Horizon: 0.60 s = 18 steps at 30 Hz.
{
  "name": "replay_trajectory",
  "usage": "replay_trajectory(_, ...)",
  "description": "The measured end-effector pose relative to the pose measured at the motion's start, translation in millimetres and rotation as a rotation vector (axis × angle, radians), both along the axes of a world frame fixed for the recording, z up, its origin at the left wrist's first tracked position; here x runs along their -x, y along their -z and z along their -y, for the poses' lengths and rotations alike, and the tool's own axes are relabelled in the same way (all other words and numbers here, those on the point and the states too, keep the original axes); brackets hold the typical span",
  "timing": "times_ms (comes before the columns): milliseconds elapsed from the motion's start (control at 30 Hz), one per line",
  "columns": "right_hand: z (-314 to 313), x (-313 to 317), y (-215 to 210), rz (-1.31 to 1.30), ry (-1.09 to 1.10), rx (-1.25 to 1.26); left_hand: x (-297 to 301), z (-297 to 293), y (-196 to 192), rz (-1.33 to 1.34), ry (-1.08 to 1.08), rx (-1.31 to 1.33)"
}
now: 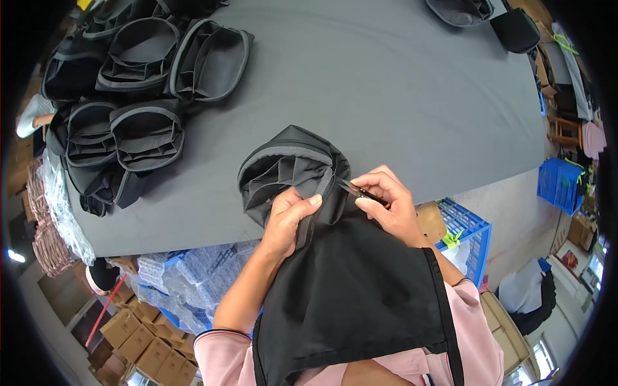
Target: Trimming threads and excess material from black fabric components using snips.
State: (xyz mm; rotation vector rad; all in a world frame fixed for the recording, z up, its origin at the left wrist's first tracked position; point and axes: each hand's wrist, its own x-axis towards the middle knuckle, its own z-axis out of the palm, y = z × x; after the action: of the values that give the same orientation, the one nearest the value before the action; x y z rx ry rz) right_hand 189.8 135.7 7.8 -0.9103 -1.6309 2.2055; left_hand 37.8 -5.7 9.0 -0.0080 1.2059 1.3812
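Note:
A black fabric pouch (270, 167) with a grey-edged opening and inner dividers sits at the table's near edge, its mouth facing up. My left hand (287, 222) grips its near rim, the thumb on top of the zip edge and the fingers inside the opening. In my right hand (389, 201) is a small pair of thread snips (365, 193) with dark handles. Their pointed blades reach the pouch's right side by the zip edge; whether they touch a thread is too small to tell.
Several similar black pouches (145, 135) stand clustered on the grey-covered table (386, 83) at the left. Two more dark cases (515, 31) lie at the far right corner. Below the near edge are plastic-wrapped goods (199, 276) and a blue crate (473, 231). Cardboard boxes (151, 354) are stacked lower left.

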Motion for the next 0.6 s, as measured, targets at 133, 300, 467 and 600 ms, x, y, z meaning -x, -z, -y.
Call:
replay_trajectory(133,0.3,9.0,-1.0,0.007,-0.028,-0.137,-5.9,-18.2,-19.6,0.035,-0.063,0.007)
replay_trajectory(300,-2.7,13.3,-7.8,0.024,-0.038,-0.433,-2.8,-1.5,1.2,0.001,0.006,-0.015)
replay_trajectory(467,-5.3,12.8,-8.7,0.047,-0.026,-0.633,-4.7,-14.6,-17.4,0.010,-0.021,-0.066)
replay_trajectory(600,0.9,12.6,-22.5,0.010,0.139,-0.496,13.8,-34.9,-19.5,0.317,-0.553,-0.119)
